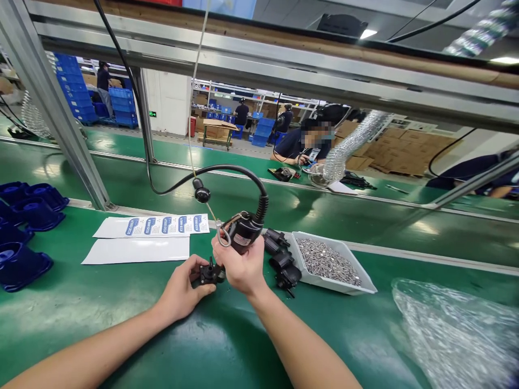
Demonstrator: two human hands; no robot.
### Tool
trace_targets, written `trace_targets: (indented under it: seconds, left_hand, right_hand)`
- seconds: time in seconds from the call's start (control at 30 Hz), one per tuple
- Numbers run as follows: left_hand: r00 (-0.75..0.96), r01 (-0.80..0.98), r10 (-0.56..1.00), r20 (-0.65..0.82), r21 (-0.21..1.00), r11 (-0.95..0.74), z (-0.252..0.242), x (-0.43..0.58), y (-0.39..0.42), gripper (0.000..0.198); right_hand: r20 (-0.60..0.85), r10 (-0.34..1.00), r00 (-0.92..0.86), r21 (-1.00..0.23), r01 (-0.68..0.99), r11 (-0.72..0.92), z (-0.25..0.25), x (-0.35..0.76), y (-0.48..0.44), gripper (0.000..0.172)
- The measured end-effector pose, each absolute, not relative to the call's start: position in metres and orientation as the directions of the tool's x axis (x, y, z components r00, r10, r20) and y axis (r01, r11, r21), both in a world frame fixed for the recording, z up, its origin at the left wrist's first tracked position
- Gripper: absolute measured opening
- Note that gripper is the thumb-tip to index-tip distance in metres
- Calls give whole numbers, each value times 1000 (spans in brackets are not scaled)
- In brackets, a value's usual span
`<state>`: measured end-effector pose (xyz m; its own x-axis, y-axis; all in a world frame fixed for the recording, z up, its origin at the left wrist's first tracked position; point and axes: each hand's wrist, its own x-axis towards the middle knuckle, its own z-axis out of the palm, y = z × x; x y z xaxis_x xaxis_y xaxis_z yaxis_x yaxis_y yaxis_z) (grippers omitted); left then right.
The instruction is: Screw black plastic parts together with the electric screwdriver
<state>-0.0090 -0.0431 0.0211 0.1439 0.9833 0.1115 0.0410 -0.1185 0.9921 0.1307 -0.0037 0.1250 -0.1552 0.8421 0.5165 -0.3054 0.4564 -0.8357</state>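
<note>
My left hand (184, 289) is closed around a small black plastic part (210, 272) with an upright stub, low over the green bench. My right hand (243, 265) grips a black electric screwdriver (245, 232) from above, its cable arching up from the top end. The tool's lower end is hidden behind my right fingers, close to the black part. A cord with a black ball (201, 193) runs up from the tool's wire hook. Right of my right hand lie several black plastic parts (284, 265), beside a white tray (367, 286) filled with small screws (326, 260).
Label sheets (138, 249) lie behind my left hand. Dark blue plastic cups (24, 265) stand at the far left. A clear plastic bag (454, 324) covers the right side. Metal frame posts and a beam cross the bench; a co-worker (302, 143) sits beyond it.
</note>
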Motion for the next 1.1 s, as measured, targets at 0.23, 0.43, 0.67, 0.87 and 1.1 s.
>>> trace_targets:
  seconds: [0.23, 0.43, 0.67, 0.87, 1.1]
  left_hand:
    - [185, 64, 979, 90, 993, -104, 23, -14, -43, 33]
    - [353, 91, 934, 58, 991, -96, 30, -22, -40, 40]
    - [357, 126, 933, 44, 987, -95, 29, -24, -40, 40]
    - [343, 145, 938, 44, 984, -100, 29, -22, -38, 40]
    - [349, 119, 936, 46, 989, -93, 27, -22, -39, 47]
  right_hand:
    - [487, 868, -95, -835, -341, 432, 131, 126, -4, 23]
    - [494, 868, -54, -816, -373, 442, 155, 141, 0, 21]
    - [488, 859, -156, -817, -429, 386, 154, 144, 9, 28]
    - [479, 860, -176, -828, -416, 375, 147, 141, 12, 30]
    - [483, 835, -263, -839, -412, 355, 144, 140, 11, 26]
